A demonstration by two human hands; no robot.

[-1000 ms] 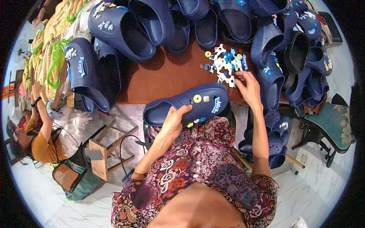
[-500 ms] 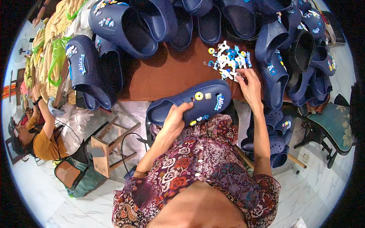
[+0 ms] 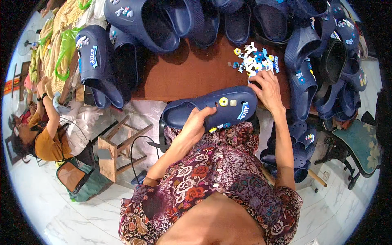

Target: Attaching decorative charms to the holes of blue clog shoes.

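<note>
My left hand (image 3: 195,124) grips a navy blue clog (image 3: 212,108) by its side, holding it flat at the near edge of the brown table (image 3: 183,77). The clog carries a yellow round charm, a pale charm and a blue-and-white badge on top. My right hand (image 3: 267,90) reaches past the clog's toe, fingertips down on a small pile of colourful shoe charms (image 3: 255,61) on the table. Whether a charm is pinched between its fingers is hidden.
Several navy clogs ring the table at the back (image 3: 163,20) and right (image 3: 322,61), more lie low at the right (image 3: 294,155). A wooden stool (image 3: 118,151) stands at my left. Another person in an orange top (image 3: 45,139) sits far left beside a green bag (image 3: 77,179).
My right hand has drawn back slightly from the middle of the charm pile to its near edge. My left hand keeps its hold on the clog, which has barely shifted.
</note>
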